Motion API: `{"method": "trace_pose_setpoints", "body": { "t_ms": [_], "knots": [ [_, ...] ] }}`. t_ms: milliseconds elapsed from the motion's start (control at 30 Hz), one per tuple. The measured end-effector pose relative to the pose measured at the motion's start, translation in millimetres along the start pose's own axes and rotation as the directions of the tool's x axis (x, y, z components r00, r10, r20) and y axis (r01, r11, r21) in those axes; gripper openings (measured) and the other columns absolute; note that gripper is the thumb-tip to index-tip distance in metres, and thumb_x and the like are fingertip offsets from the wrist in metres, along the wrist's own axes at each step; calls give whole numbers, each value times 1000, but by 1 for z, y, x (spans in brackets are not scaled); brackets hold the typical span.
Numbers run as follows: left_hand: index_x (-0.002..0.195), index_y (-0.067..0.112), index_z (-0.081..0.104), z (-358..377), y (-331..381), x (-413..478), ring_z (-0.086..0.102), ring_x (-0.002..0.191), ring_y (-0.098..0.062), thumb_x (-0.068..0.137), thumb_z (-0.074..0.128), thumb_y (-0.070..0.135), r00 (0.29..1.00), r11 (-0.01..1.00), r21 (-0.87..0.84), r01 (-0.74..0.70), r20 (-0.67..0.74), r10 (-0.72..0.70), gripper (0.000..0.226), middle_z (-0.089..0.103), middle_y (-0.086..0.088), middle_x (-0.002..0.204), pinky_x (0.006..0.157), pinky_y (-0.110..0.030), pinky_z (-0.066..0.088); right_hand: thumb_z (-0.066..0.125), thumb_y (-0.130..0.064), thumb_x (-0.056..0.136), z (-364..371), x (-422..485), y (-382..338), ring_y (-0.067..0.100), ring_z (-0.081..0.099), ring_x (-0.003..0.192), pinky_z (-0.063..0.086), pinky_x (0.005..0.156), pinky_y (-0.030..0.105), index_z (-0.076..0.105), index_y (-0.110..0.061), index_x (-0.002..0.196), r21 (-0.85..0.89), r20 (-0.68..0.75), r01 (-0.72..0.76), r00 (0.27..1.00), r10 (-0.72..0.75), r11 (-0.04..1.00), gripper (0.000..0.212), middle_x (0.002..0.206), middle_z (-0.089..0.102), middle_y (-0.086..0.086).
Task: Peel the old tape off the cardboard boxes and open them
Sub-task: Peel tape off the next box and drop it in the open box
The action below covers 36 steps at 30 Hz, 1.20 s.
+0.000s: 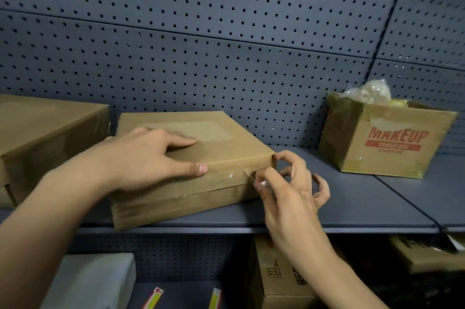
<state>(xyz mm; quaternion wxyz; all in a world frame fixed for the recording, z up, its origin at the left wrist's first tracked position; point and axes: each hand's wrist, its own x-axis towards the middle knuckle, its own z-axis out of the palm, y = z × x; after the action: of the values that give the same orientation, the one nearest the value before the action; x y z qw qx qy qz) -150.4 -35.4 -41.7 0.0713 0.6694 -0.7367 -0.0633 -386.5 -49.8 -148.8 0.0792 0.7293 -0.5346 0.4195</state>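
Tape (249, 175) clear, barely visible, pinched by right hand (294, 195) at box (226, 140) corner; left hand (146, 157) flat atop.

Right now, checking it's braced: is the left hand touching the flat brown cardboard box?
Touching: head view shows the left hand resting atop the flat brown cardboard box.

The flat box (226, 142) is dull brown cardboard with a paler, rough patch on top. The tape (249, 174) on its front is clear and shiny. The shelf (352, 198) and holey back wall (226, 32) look like smooth grey metal. At 3 o'clock, a plastic bag (370, 92) is crinkly.
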Motion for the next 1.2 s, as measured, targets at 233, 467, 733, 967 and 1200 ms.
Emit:
{"method": "trace_pose_setpoints", "body": {
  "t_ms": [233,467,733,967,1200],
  "knots": [
    [148,59,18,11,14,-4,21,148,-9,57,15,97,999,999,30,20,-50,-19,98,14,29,159,115,-43,26,57,-33,95,-9,5,3,9,39,110,25,87,33,59,-31,90,34,133,95,986,-99,995,5,107,49,-20],
    [148,59,20,16,28,-4,30,145,-17,65,16,97,993,996,61,59,-107,-52,91,19,25,160,111,-42,32,72,-26,91,-15,5,3,2,58,81,40,67,8,62,-28,83,213,146,-94,987,63,973,12,78,62,-15],
    [146,60,23,19,29,-6,42,138,-24,64,15,98,986,990,87,107,-138,-94,91,33,21,156,106,-41,38,80,-26,82,-30,12,4,4,57,59,51,65,30,67,-14,78,288,451,-424,851,269,859,19,68,69,2],
    [147,57,26,20,32,-7,45,136,-25,65,15,98,982,988,94,121,-154,-106,92,37,18,155,105,-40,40,78,-26,81,-31,21,5,8,64,62,54,66,33,64,-18,79,177,519,-383,819,244,907,16,69,72,0],
    [149,52,27,21,36,-11,46,135,-27,73,17,93,981,985,128,118,-169,-96,87,37,13,156,102,-40,42,72,-25,83,-27,29,-1,18,64,68,48,54,23,58,-20,80,58,514,-279,831,211,959,16,85,67,3]
  ]
}}
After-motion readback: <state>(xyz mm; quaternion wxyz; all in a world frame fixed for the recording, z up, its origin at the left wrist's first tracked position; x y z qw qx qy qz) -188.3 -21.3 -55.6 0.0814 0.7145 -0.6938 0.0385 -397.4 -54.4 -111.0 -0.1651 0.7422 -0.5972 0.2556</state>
